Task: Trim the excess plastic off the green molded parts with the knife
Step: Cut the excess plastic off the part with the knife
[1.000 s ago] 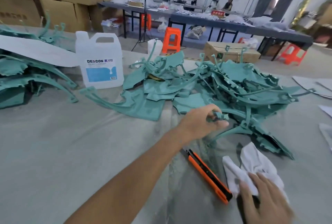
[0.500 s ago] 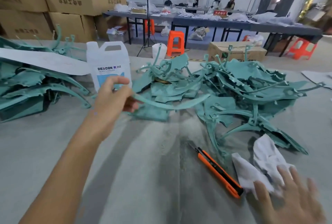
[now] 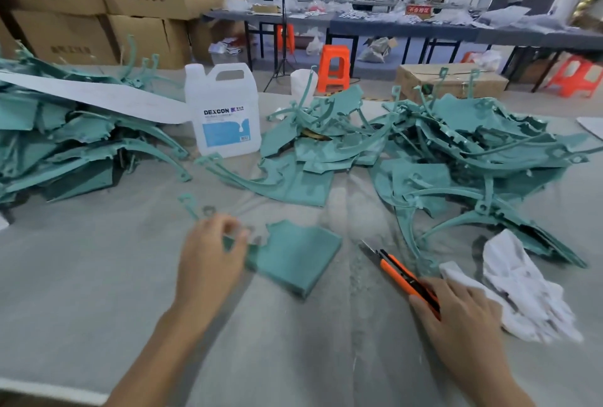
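While the left hand [image 3: 208, 258] pinches the green molded part [image 3: 297, 258] by its thin strut, the flat panel lies on the table [image 3: 98, 292] just right of it. It is judged light, thin and flexible with ragged edges, so better held at the panel. Further right, the knife [image 3: 395, 271] lies blade bared — the right hand [image 3: 463, 328] rests flat-fingered on its handle, not yet closed.

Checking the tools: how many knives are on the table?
1. The orange knife lies beside the white cloth, its handle under fingers of the right hand. More may hide under the green piles.
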